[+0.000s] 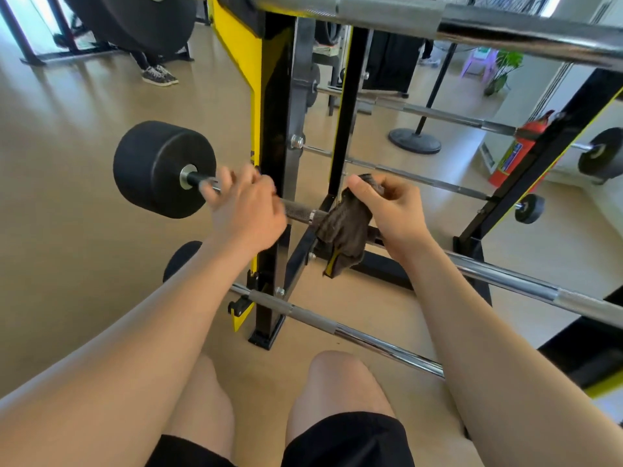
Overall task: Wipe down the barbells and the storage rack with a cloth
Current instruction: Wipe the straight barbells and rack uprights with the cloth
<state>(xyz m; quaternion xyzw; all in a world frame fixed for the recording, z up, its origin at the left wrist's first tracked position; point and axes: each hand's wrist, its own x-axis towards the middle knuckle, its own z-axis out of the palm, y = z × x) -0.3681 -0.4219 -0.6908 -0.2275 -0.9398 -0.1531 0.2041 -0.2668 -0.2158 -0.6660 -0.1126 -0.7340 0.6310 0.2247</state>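
Brown cloth [344, 230] hangs over the barbell [296, 210] in the middle of the scene, just right of the black and yellow rack [273, 96]. The right hand [391, 214] grasps the cloth from above: the thumb presses on its top fold and the fingers are curled around it. The lower part of the cloth drops below the bar, and a small yellow edge shows at its bottom.

The left hand [246, 210] lies on the same barbell, left of the rack post, between the post and the black weight [161, 168] at the left end. This hand is blurred. The fingers reach over the bar toward the weight, but I cannot tell if they close around it. The rough grip part of the bar shows between the two hands. To the right, the bar passes under the right wrist and goes on as shiny steel toward the near right.

A lower bar [337, 328] rests on the rack nearer to the person, above the bare knees [337, 372]. A top bar [404, 15] crosses the upper edge of the view. More thin bars [421, 176] sit on the far side of the rack.

A red extinguisher [519, 150] stands at the far right, and a plant [505, 69] is behind it. At the far left, two shoes [158, 75] of another person stand on the tan floor [67, 129].
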